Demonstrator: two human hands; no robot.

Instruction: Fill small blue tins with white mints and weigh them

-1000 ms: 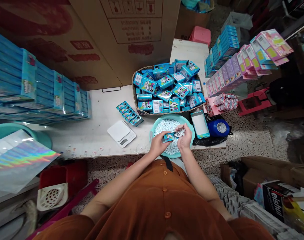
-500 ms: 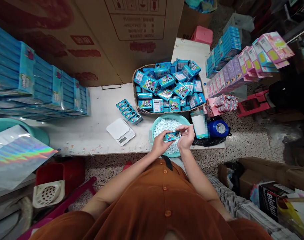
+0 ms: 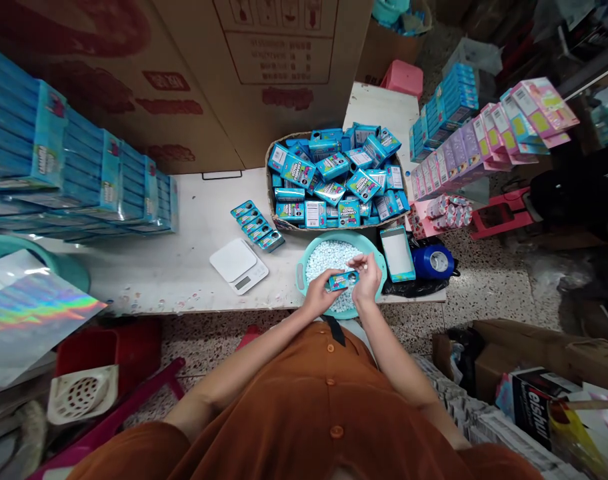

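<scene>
The left hand (image 3: 320,295) grips a small blue candy pack (image 3: 343,281), with the fingers curled beneath it and the thumb across its upper face. The pack lies roughly level, directly above a teal plastic basin (image 3: 379,267). The right hand (image 3: 367,280) is almost closed, with its thumb and fingertips (image 3: 363,267) drawn into a pinch at the right end of the pack, touching it or just beside it. Whether the pinch holds a candy is too small to tell. Both hands are positioned over the basin, which contains a heap of small white candies (image 3: 327,262) and stands at the front edge of a white table (image 3: 159,273). To the left of the basin, a white digital kitchen scale (image 3: 238,265) rests on the table, with a short overlapping row of blue packs (image 3: 257,227) behind it. A wicker basket (image 3: 284,223) directly behind the basin is filled with loose blue candy boxes (image 3: 334,177). To the right of the basin are an open blue box (image 3: 397,253) and a roll of blue packing tape (image 3: 433,261), the roll resting on a black plastic bag (image 3: 414,288). Stacked blue cartons (image 3: 59,147) occupy the left end of the table.
</scene>
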